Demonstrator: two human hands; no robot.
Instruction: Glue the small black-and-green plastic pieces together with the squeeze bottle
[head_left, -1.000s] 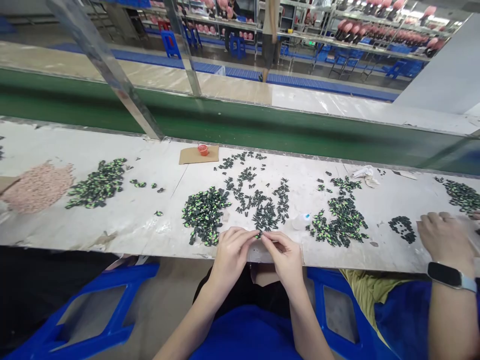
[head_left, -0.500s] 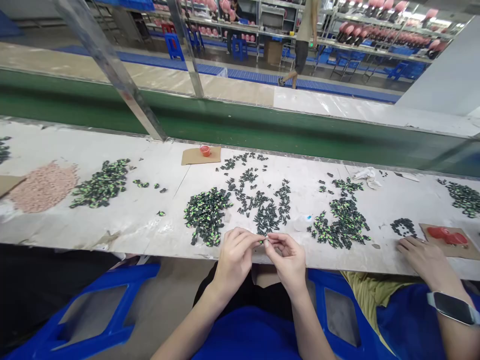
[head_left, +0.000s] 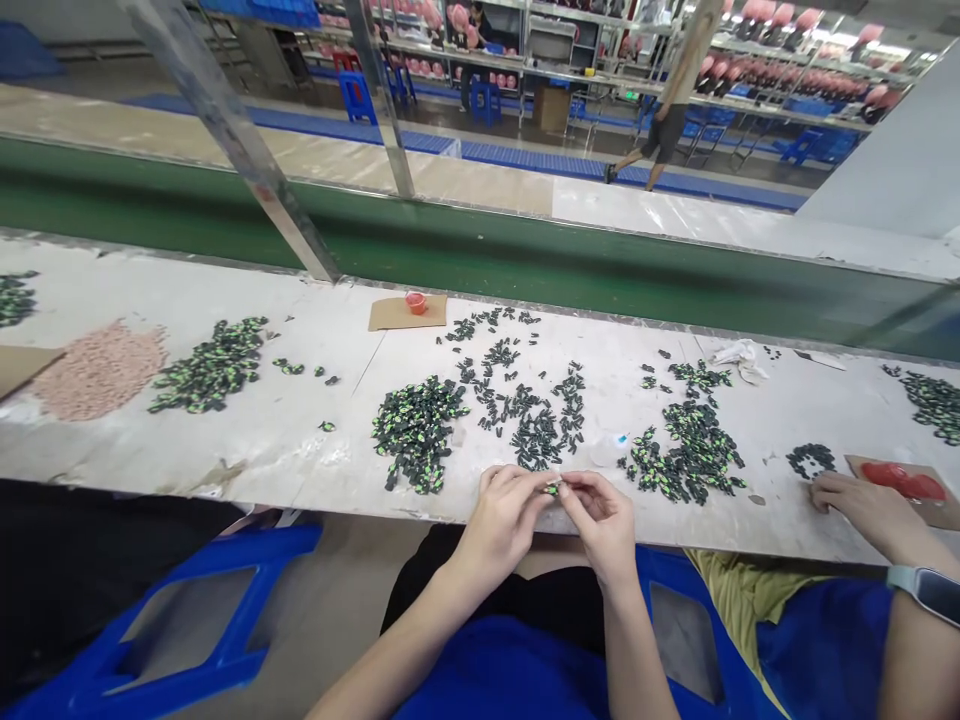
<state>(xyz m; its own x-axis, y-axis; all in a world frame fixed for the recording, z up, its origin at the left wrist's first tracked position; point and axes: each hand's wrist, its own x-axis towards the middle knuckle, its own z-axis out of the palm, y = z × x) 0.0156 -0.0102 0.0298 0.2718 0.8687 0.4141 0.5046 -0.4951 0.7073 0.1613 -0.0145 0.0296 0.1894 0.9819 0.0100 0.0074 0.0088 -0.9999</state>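
A small black-and-green piece (head_left: 552, 490) sits between my fingertips, just above the table's front edge. My left hand (head_left: 504, 512) pinches it from the left. Closed in a pinch at its other end is my right hand (head_left: 601, 520); the fingers cover much of the piece. Right behind my hands lies a spread of small plain black pieces (head_left: 535, 440). To the left is a dense pile of black-and-green pieces (head_left: 417, 425), and another pile of black-and-green pieces (head_left: 686, 450) lies to the right.
A red cup (head_left: 415, 302) stands on cardboard (head_left: 382, 314) at the back. Pink pieces (head_left: 101, 372) are heaped far left. At right, a co-worker's hand (head_left: 862, 505) rests near a ring of black pieces (head_left: 810, 460). A metal post (head_left: 262, 190) rises behind the table (head_left: 315, 470).
Both my hands have shifted slightly right with the piece, and its green part shows more. The co-worker's hand has moved a little right. A person in the background has walked right.
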